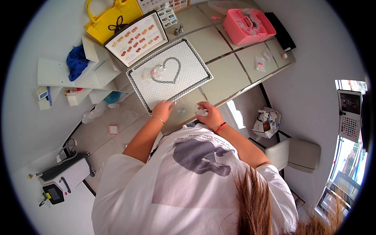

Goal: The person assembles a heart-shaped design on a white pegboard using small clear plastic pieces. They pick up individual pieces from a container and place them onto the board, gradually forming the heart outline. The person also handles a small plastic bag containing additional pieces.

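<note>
A white dotted mat with a black lace-pattern border and a heart outline (192,70) lies on the table. My left hand (162,111) rests at its near edge, fingers lightly bent, with nothing visible in them. At the table's front edge, my right hand (212,117) is closed on a small crumpled whitish, see-through piece (201,112); its exact kind is unclear. Between my hands a small clear plastic piece (180,111) lies on the tabletop. On the mat, beside the heart, sits a clear plastic bag (156,72) with something pinkish in it.
Behind the mat leans a framed colour sample board (137,38), with a yellow handbag (113,21) beyond. A pink carry case (247,31) stands at the far right near a small clear packet (260,64). Below the table's right side are a waste box (266,122) and chair (304,154).
</note>
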